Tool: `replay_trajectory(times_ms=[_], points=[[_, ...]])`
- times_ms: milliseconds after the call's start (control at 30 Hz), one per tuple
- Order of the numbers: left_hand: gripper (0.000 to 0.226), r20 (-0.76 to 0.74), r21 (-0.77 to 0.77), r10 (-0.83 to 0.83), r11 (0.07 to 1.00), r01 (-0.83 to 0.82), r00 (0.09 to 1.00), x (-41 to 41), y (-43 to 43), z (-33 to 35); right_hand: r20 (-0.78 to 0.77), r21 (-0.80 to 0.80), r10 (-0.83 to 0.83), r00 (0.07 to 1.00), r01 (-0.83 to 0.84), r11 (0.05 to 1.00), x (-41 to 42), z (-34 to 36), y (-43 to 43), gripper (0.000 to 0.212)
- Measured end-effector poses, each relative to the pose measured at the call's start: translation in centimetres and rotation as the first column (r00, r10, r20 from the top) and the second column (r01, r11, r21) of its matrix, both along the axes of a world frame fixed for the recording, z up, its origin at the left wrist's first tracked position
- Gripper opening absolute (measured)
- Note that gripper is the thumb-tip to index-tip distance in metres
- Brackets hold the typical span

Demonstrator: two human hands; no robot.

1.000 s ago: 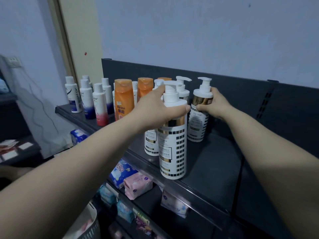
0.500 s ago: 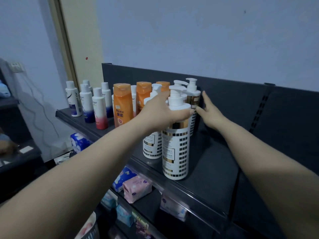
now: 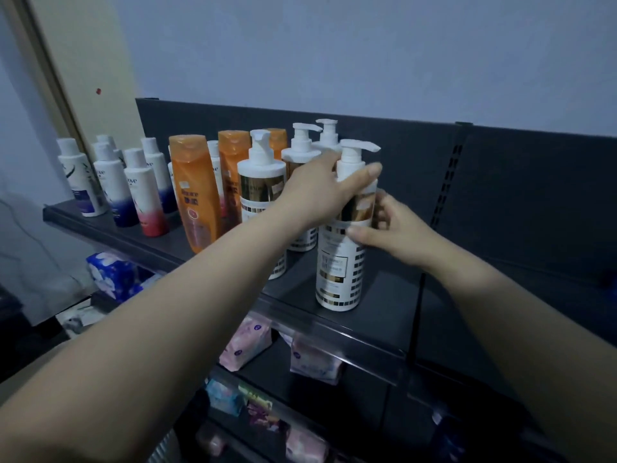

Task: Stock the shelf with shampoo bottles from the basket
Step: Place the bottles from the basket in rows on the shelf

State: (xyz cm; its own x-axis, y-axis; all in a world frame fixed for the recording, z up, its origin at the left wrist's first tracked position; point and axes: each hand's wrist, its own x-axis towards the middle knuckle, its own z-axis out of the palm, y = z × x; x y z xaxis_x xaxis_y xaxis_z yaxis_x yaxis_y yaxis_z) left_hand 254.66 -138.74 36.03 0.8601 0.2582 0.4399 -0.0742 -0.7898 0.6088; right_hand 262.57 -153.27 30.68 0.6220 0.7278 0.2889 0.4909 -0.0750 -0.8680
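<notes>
Centre frame, the left hand (image 3: 320, 192) grips the pump bottle (image 3: 339, 272) by its shoulder and the right hand (image 3: 397, 232) clasps its middle (it stands upright on the shelf (image 3: 367, 317)).

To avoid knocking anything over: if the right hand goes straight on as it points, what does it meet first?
The right hand points left, so it meets the front pump bottle, which its thumb touches now.

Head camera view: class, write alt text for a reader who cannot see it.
The left hand grips the shoulder, and the right hand the side, of a white-and-gold pump bottle standing upright near the front of a dark shelf. To its left stand three more pump bottles, orange bottles and white Dove bottles.
</notes>
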Motion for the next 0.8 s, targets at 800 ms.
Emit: replay_trajectory(times_ms=[800], points=[[0.05, -0.061, 0.178, -0.145, 0.972, 0.154, 0.988, -8.4, 5.4, -11.7, 0.291, -0.204, -0.596, 0.748, 0.657, 0.726, -10.7, -7.1, -0.6, 0.062]])
